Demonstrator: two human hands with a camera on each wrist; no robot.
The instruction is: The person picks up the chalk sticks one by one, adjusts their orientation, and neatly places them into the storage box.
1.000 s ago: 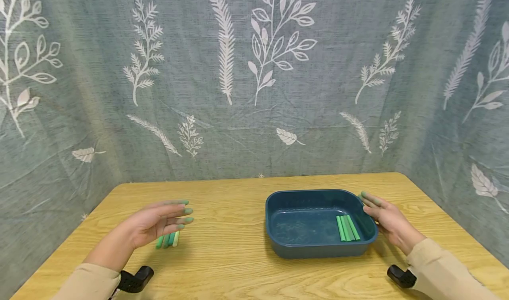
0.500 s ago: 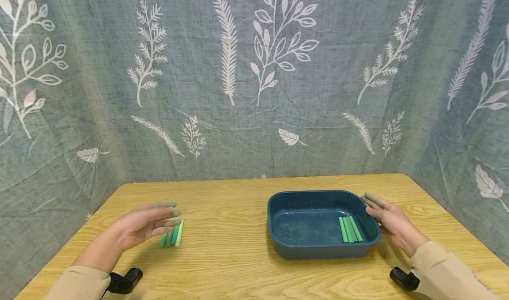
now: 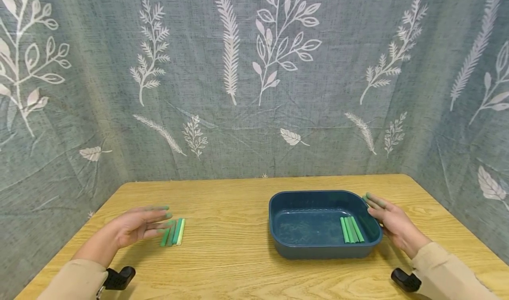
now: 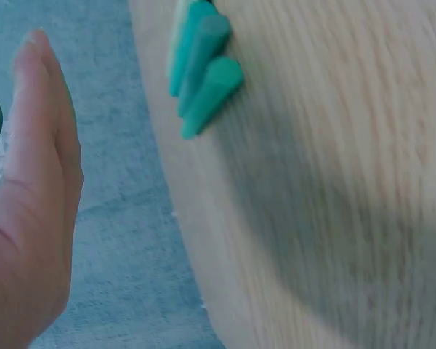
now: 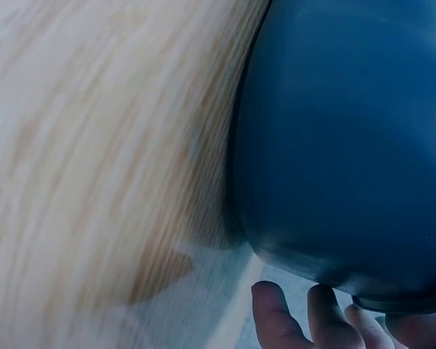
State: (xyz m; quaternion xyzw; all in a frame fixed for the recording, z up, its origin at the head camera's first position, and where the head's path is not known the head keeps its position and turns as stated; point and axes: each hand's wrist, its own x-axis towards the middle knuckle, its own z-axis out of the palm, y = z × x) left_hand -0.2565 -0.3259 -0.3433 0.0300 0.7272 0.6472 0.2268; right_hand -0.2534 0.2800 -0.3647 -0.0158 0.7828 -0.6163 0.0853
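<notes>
In the head view my left hand (image 3: 133, 227) hovers over the left of the table with its fingers held straight, pointing right, and nothing in it. Its fingertips partly overlap a row of several chalk-like sticks (image 3: 175, 233), green, teal and pale yellow. The left wrist view shows these sticks (image 4: 209, 94) apart from the hand. A dark blue rectangular bin (image 3: 318, 252) stands at right; several green sticks (image 3: 350, 230) lie side by side inside its right end. My right hand (image 3: 393, 225) rests against the bin's right end, fingers extended along its wall. Both hands' fingertips look greenish.
The wooden table (image 3: 226, 247) runs between the stick row and the bin. A grey-green curtain (image 3: 238, 150) with white leaf prints hangs behind it and along both sides. A black wrist device (image 3: 119, 278) sits below my left hand, another black device (image 3: 405, 280) below my right.
My left hand has drawn back to the left, uncovering more of the stick row on the table. The right hand stays at the bin. The head view has shifted slightly.
</notes>
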